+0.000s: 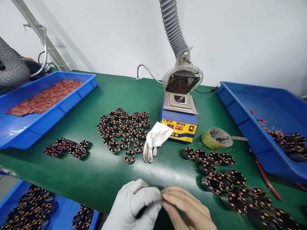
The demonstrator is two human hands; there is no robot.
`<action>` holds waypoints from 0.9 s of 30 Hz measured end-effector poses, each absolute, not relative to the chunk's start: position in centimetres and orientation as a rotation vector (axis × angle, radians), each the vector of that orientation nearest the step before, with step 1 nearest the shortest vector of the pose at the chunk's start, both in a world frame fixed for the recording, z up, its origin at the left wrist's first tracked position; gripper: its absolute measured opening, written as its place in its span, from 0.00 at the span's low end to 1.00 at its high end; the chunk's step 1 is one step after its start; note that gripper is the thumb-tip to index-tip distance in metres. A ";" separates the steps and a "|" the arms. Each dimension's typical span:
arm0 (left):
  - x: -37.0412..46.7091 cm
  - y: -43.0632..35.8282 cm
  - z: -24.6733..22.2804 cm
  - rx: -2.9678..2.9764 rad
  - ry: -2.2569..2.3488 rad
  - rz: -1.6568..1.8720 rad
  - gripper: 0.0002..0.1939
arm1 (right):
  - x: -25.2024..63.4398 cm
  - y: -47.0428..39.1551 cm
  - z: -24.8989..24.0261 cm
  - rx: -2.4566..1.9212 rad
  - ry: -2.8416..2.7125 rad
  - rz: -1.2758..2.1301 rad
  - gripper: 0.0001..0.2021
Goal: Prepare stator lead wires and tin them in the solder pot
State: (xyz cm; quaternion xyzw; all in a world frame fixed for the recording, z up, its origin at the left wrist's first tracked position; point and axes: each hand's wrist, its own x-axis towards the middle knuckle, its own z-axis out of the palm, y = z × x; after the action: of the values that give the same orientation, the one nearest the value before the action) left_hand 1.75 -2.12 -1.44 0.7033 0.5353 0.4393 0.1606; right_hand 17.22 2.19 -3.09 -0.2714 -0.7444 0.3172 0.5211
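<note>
My left hand (136, 204), in a white glove, is closed at the bottom middle, over the front edge of the green table. My bare right hand (185, 207) meets it, its fingers pinched together at the left fingertips. Whatever lies between the fingertips is hidden. Just beyond the hands a white glove (158, 135) lies on the table, its greyish fingertips towards me. Left of that glove stands a cluster of black ring-shaped coils (124, 131) with copper windings. More such coils (212, 183) stand in rows to the right of my hands.
A blue and yellow solder pot (179, 126) sits under an extractor hood (182, 80). Right of it are a green cup (212, 140) with a tool and red-handled pliers (266, 179). Blue trays stand left (79, 95), right (230, 95) and lower left (63, 210). Pink-marked coils (57, 150) stand left.
</note>
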 end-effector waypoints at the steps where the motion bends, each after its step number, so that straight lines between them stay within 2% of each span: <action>1: 1.9 -2.1 -1.7 1.990 1.527 1.274 0.10 | 17.2 2.4 -3.0 -0.625 -1.820 0.717 0.13; 5: 2.1 -2.3 -3.1 2.089 1.584 1.333 0.13 | 17.3 2.9 -2.6 -0.554 -2.005 0.468 0.09; 7: 2.0 -2.5 -3.1 2.302 1.710 1.299 0.13 | 17.4 2.7 -2.6 -0.593 -2.047 0.456 0.08; 9: 1.8 -2.7 -2.6 2.537 1.779 1.163 0.12 | 17.4 2.4 -2.9 -0.715 -1.987 0.810 0.11; 12: 1.6 -2.8 -1.6 2.603 1.767 0.997 0.10 | 17.4 2.0 -3.5 -0.728 -1.564 1.737 0.22; 13: 1.6 -2.8 -1.5 2.540 1.750 1.024 0.09 | 17.5 2.1 -3.6 -0.690 -1.446 1.876 0.24; 15: 1.5 -2.7 -1.5 2.338 1.709 1.125 0.08 | 17.7 2.5 -3.6 -0.709 -1.455 1.762 0.21; 17: 1.5 -2.7 -1.8 2.192 1.622 1.155 0.06 | 17.9 3.0 -3.2 -0.725 -1.673 1.358 0.06; 18: 1.5 -2.7 -1.9 2.171 1.599 1.142 0.06 | 18.0 3.1 -3.0 -0.689 -1.777 1.155 0.04; 20: 1.5 -2.5 -1.9 2.274 1.608 1.120 0.07 | 17.9 3.2 -2.8 -0.597 -1.902 0.846 0.13; 22: 1.5 -2.4 -1.6 2.491 1.688 1.089 0.09 | 17.7 2.8 -2.8 -0.644 -1.940 0.767 0.09; 23: 1.6 -2.3 -1.4 2.589 1.727 1.063 0.10 | 17.6 2.5 -2.9 -0.728 -1.915 0.879 0.09; 27: 1.8 -2.0 -0.9 2.596 1.770 1.084 0.12 | 17.3 1.9 -3.3 -0.817 -1.471 1.885 0.24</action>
State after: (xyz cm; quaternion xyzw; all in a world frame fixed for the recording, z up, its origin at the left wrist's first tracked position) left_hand 1.77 -1.99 -0.90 0.7779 0.5303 0.3247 -0.0908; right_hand 17.33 1.93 -3.35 -0.3080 -0.5550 0.7110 0.3027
